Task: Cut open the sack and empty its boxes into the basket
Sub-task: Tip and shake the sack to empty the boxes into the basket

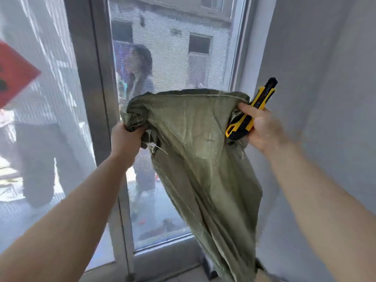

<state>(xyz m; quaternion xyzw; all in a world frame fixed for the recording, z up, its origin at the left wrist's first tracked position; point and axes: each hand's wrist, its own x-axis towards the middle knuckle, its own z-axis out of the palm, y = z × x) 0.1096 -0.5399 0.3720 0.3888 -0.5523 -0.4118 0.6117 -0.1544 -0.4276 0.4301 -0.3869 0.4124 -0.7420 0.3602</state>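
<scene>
Head view, from the hands out: the left hand has its fingers curled tight round one bunched corner of the green woven sack. The right hand is wrapped round a yellow and black knife and also pins the sack's other corner under the thumb. I cannot tell whether the blade is out. Both arms are raised, so the sack is held up in front of the window by its stitched end. A white tie dangles just below the left hand.

The cloth hangs limp and flat, with no bulges, and its lower end drops out of sight at the bottom of the picture. I judge this to be the tipping-out step, near its finish. No boxes and no basket are in view, so I cannot say where the contents lie. A dark shape below the sack's lower end is too cut off to name.

The next move probably calls for a shake to be sure nothing is caught inside, keeping the knife pointed away from the cloth and the other hand.

The grey wall is near on the right, and the window frame stands close behind the left hand. Any swing has more room toward the person than sideways to the right. A red sign hangs well apart on the left.
</scene>
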